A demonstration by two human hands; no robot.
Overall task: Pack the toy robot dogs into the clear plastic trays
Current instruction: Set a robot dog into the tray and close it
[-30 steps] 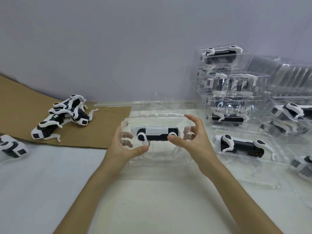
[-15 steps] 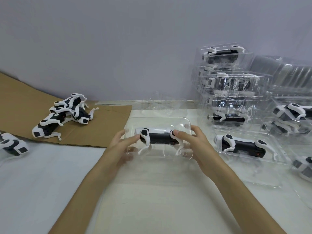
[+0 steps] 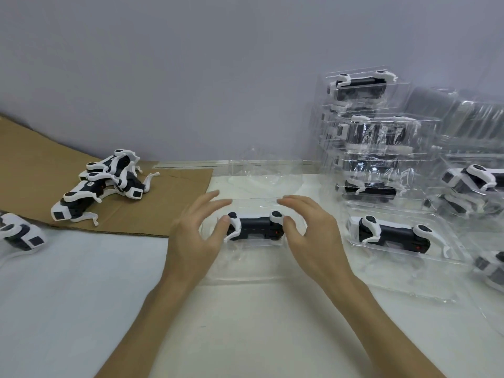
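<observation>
A black and white toy robot dog (image 3: pixel 256 226) lies on its side in a clear plastic tray (image 3: pixel 253 257) set flat on the white table in front of me. My left hand (image 3: pixel 195 233) is at the dog's left end, thumb tip against its white leg and fingers spread straight over the tray's rim. My right hand (image 3: pixel 308 227) mirrors it at the right end, thumb against the rear leg joint, fingers loosely extended. Neither hand grips anything.
Several loose dogs (image 3: pixel 106 184) are piled on brown cardboard (image 3: pixel 169 203) at the left, one more dog (image 3: pixel 20 234) at the left edge. An empty clear tray (image 3: pixel 266 173) stands behind. Packed trays (image 3: pixel 371 137) are stacked at the right; another filled tray (image 3: pixel 395 236) lies beside mine.
The tray with the dog was held up and tilted; it came down flat on the table. Both hands let go of the tray, and only the thumbs touch the dog.
</observation>
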